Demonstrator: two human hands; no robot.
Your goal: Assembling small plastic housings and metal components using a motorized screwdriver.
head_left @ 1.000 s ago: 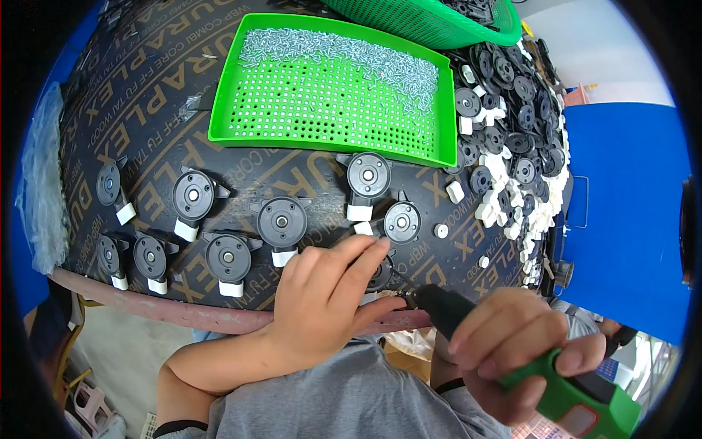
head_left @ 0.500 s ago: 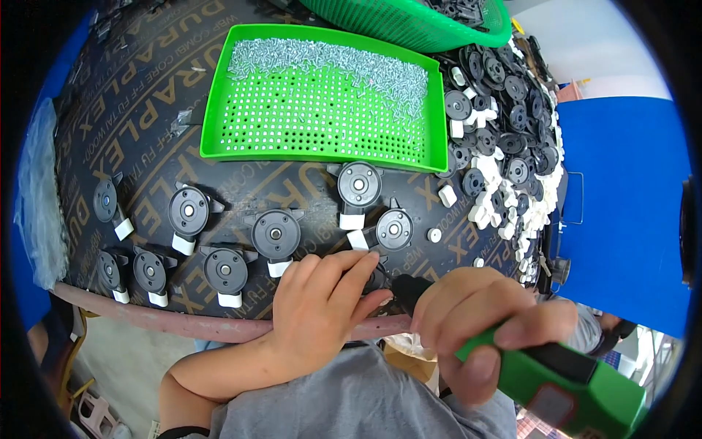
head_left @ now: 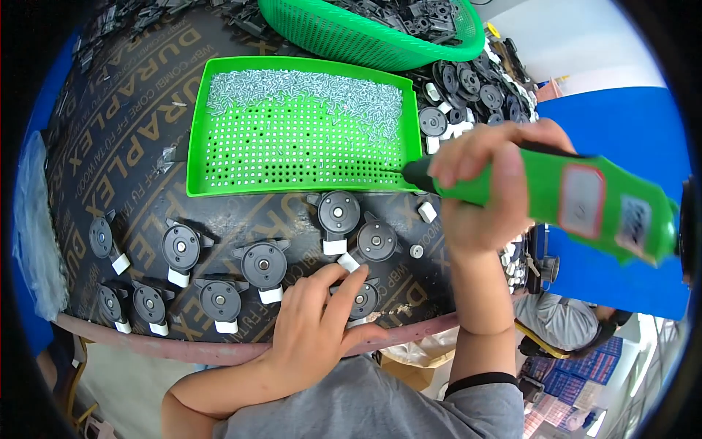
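My right hand (head_left: 486,186) is wrapped round a green electric screwdriver (head_left: 585,201) with a dark nose. Its thin bit points left, over the front right corner of the green perforated tray (head_left: 194,139). Small silver screws (head_left: 292,82) lie heaped along the tray's far side; others stand in its holes. My left hand (head_left: 311,325) rests at the table's front edge, its index finger and thumb on either side of a round black plastic part (head_left: 363,300), steadying it. The fingers partly hide that part. A white block (head_left: 349,263) touches the index fingertip.
Several similar black parts with white blocks, such as one disc (head_left: 264,265), sit in rows to the left. A green basket (head_left: 329,36) of black pieces stands behind the tray. Black discs (head_left: 491,96) and white blocks pile at the right. A person (head_left: 559,322) sits beyond.
My right hand has lifted the electric screwdriver from the black part beside my left hand, up and over to the tray's front right corner. My left hand stays at the part. The view has shifted slightly.
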